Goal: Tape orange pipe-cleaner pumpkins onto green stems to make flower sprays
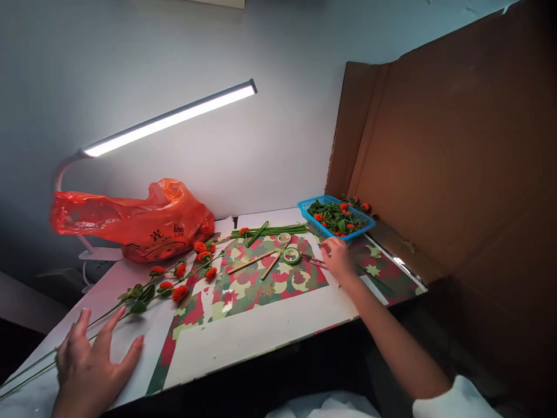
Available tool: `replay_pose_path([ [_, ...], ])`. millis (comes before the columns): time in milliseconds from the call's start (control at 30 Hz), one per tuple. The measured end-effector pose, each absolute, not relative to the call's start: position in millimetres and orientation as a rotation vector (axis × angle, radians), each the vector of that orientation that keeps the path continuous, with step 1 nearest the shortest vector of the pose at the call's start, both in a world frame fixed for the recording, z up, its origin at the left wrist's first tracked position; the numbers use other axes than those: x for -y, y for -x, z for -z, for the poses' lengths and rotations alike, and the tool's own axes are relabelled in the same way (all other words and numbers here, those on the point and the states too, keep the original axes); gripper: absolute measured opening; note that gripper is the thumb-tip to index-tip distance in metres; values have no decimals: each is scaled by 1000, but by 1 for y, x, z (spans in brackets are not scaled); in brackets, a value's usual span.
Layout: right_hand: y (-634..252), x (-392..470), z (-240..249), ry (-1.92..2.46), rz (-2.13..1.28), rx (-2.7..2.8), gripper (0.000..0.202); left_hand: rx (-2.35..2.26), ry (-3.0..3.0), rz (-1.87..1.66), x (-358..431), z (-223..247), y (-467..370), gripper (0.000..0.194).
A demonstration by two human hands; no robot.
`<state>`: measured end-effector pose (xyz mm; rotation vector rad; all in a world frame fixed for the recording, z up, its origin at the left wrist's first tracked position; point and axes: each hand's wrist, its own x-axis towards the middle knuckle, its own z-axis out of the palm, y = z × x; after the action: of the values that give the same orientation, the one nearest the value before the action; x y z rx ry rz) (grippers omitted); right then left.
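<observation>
My left hand is at the near left with its fingers spread, over the long thin stems of flower sprigs. The sprigs carry orange-red flower heads and green leaves. Near the blue basket, my right hand has loosely bent fingers that look apart. A slim reddish tool, perhaps scissors or tweezers, lies just left of it and partly under it; I cannot tell whether they touch. Beside that tool lie a roll of green tape and a paler tape roll. Two thin tan sticks lie left of the rolls.
A blue basket holds leaves and red flowers. Several green stems lie at the back. An orange plastic bag stands at the left, under a lit lamp. Cardboard walls the right side of the patterned table.
</observation>
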<state>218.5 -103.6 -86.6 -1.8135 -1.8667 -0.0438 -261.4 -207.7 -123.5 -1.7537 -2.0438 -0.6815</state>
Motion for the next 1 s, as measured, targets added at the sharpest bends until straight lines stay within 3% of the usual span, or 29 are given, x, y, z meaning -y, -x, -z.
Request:
replay_pose_path([
  [167, -253, 124, 89, 2185, 101, 1683, 21, 1930, 1764, 704, 214, 107, 247, 44],
  [367, -261, 120, 88, 2331, 39, 1712, 18, 1899, 1780, 762, 210, 115, 263, 41],
  [567, -257, 123, 89, 2368, 22, 1718, 22, 2245, 1675, 932, 226, 102, 267, 30],
  [700, -255, 138, 85, 2313, -33, 1756, 21, 2494, 1431, 1172, 230, 102, 267, 31],
  [833, -253, 168, 71, 2212, -140, 1760, 24, 2257, 1492, 1367, 221, 107, 265, 17],
  [933, -233, 205, 71, 1979, -241, 1835, 23, 2031, 1806, 1482, 218, 100, 234, 28],
  [1000, -208, 234, 83, 1574, -497, 1835, 24, 2027, 2046, 1773, 216, 90, 194, 34],
])
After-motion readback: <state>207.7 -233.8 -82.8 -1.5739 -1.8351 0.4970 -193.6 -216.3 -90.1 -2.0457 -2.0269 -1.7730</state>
